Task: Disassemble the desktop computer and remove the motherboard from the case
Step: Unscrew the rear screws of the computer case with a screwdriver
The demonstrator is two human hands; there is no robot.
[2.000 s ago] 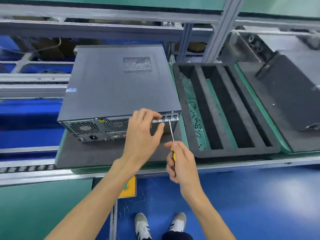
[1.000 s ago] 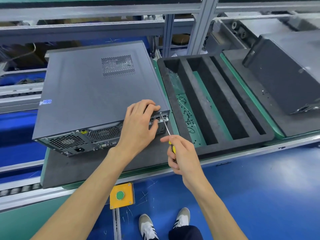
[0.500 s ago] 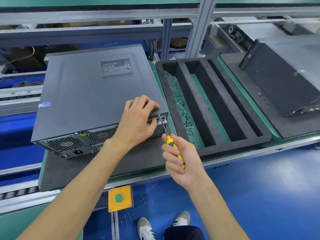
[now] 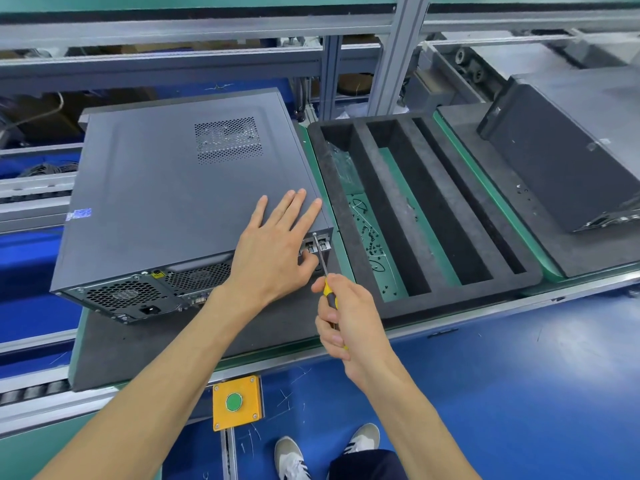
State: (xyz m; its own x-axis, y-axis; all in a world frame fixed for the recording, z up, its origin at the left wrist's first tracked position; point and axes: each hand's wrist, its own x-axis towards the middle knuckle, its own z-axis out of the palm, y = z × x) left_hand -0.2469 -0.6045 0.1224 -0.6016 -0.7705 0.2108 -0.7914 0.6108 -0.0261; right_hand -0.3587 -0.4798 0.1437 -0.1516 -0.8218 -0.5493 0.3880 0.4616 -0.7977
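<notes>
Flanking computer case (image 4: 180, 202), foam tray (image 4: 408, 216), panel (image 4: 561, 181)

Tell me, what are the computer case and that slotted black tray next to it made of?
Computer case: apparently sheet metal, painted matte dark grey, with a punched vent grid and crisp folded edges. Slotted tray: probably dense black foam, given its fuzzy, non-reflective surface and thick soft-looking walls. Neither is certain from looks alone.

One computer case (image 4: 180, 202), one screwdriver (image 4: 323, 268), one foam tray (image 4: 377, 188) right of the case, two hands, two shoes.
</notes>
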